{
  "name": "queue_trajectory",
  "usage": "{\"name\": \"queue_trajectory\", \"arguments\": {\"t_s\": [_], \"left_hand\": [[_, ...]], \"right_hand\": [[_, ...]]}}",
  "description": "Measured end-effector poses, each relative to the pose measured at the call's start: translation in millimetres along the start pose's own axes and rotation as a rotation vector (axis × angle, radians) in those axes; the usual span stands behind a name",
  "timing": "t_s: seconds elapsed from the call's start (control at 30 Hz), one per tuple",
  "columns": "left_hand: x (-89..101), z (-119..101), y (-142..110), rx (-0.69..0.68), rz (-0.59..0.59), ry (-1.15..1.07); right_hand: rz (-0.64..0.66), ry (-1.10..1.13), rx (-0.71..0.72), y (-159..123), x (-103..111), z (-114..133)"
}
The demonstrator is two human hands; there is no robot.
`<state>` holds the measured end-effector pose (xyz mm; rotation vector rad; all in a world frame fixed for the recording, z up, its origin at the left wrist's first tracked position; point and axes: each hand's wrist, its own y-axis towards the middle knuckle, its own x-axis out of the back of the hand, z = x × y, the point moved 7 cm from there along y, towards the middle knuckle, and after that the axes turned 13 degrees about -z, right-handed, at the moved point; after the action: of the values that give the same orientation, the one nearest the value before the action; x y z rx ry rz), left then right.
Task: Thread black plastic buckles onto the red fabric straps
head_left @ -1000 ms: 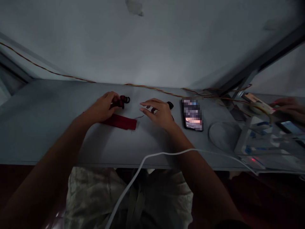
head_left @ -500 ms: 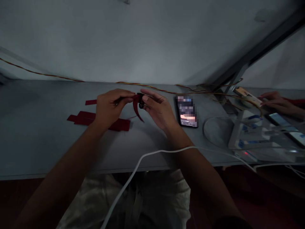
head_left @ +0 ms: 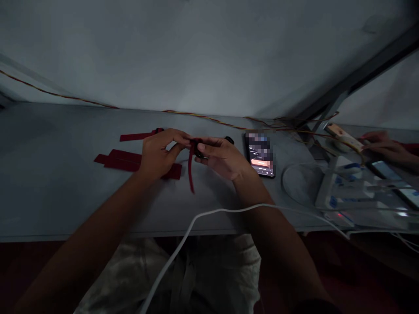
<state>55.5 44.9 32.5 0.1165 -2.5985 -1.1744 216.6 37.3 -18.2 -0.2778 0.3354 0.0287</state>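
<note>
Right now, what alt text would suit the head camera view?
A person's left hand and right hand hold a dark red strap together above a grey table, with more red straps lying to the left and a phone to the right.

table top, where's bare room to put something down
The widest bare patch is the table left of the red strips. A narrower one lies between the white cable and the left hand and right hand, which hold a red strap. It is crowded right of the phone, around the plastic rack.
</note>
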Motion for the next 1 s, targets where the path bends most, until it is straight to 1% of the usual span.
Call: {"name": "queue_trajectory", "arguments": {"t_s": [0.07,0.1,0.23,0.37,0.53,0.67,0.73,0.87,0.93,1.0], "left_hand": [[0.1,6,1,0.038,0.034,0.042],[-0.4,7,1,0.033,0.053,0.06],[-4.9,3,1,-0.062,0.119,0.115],[-4.6,-4,0,-0.112,0.1,0.179],[-3.4,-6,-2,-0.186,0.064,0.262],[-5.4,1,-7,-0.144,0.069,0.298],[-5.5,1,-8,-0.119,0.073,0.267],[-6.3,-5,-7,-0.083,0.111,0.134],[-7.8,-7,-5,-0.068,0.133,0.107],[-8.5,-8,-4,-0.07,0.13,0.096]], "right_hand": [[-0.007,-0.018,0.009,1,1,-2],[-0.008,-0.029,0.013,1,2,-2],[0.025,-0.068,0.017,1,1,-2],[0.036,-0.039,0.041,0,-2,1],[0.01,-0.066,0.178,-1,-7,6],[0.001,-0.192,0.287,-4,-8,11],[-0.021,-0.236,0.339,-4,-5,15],[-0.102,-0.244,0.418,-2,4,21],[-0.119,-0.238,0.432,0,7,22],[-0.136,-0.21,0.437,1,8,23]]}}
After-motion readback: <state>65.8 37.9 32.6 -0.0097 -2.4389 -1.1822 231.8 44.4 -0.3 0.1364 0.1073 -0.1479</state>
